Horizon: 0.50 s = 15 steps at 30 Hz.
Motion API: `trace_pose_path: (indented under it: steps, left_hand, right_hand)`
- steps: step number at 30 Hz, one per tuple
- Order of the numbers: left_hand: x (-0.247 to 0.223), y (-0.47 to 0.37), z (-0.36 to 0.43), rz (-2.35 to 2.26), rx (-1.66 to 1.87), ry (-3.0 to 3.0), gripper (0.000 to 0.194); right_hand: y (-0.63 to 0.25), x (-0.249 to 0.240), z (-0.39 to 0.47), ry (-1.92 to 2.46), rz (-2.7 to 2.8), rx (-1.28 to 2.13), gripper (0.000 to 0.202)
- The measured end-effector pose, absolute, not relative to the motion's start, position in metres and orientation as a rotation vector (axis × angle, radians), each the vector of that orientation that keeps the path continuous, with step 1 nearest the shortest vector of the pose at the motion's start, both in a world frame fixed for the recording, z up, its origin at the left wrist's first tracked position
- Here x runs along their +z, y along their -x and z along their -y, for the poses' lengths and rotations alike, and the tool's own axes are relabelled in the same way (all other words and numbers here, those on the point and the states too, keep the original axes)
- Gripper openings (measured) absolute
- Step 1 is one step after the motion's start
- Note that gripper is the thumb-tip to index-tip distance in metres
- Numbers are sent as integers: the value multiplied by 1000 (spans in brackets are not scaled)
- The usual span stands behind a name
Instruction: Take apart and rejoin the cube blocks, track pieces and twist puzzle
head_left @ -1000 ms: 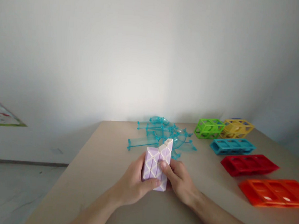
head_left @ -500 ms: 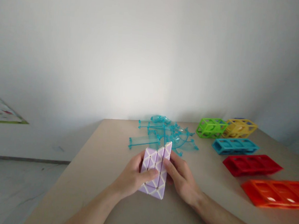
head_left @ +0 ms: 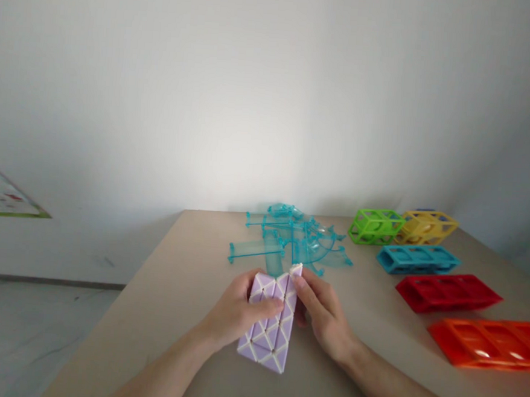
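Observation:
A lilac snake puzzle [head_left: 268, 338] with white-edged triangular segments, folded into a flat block, is held up over the table's near part. My left hand [head_left: 234, 310] grips its left side, with the thumb lying across the front face. On the other side, my right hand [head_left: 323, 308] pinches the upper right corner between thumb and fingers. One strip at that corner stands a little higher than the rest. The fingers behind the block are mostly hidden.
Clear teal plastic track pieces [head_left: 299, 234] lie heaped at the back of the table [head_left: 188, 259]. Along the right stand open-framed blocks: green [head_left: 375, 226], yellow [head_left: 426, 228], blue [head_left: 417, 259], red [head_left: 449, 293] and orange [head_left: 491, 342]. A wall rises behind.
The snake puzzle has shifted down and slightly left, and more of its lower end shows. My right thumb now sits nearer its top right corner. Both hands keep their hold.

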<state>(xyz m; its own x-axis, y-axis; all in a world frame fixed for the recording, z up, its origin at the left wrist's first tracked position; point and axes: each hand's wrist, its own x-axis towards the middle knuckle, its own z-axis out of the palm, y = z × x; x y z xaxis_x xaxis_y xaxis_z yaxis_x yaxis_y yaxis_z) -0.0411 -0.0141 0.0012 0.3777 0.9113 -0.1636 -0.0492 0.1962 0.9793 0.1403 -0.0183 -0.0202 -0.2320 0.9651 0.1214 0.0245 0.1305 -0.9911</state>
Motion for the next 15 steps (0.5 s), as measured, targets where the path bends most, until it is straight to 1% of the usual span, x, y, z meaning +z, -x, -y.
trace_pose_path:
  steps: [3,8,11,15]
  left_hand:
    - [1,40,14,-971,798,-1191,33]
    - [0,39,14,-951,755,-1211,47]
    - [1,40,14,-952,741,-1266,45]
    - [1,41,15,-952,734,-1332,38]
  right_hand:
    - [-141,-17,18,1056,1493,1209,42]
    - [-138,-18,17,1052,1451,1263,43]
    - [-137,-19,16,1067,1422,1282,46]
    - [-139,-15,14,1133,1490,1196,50]
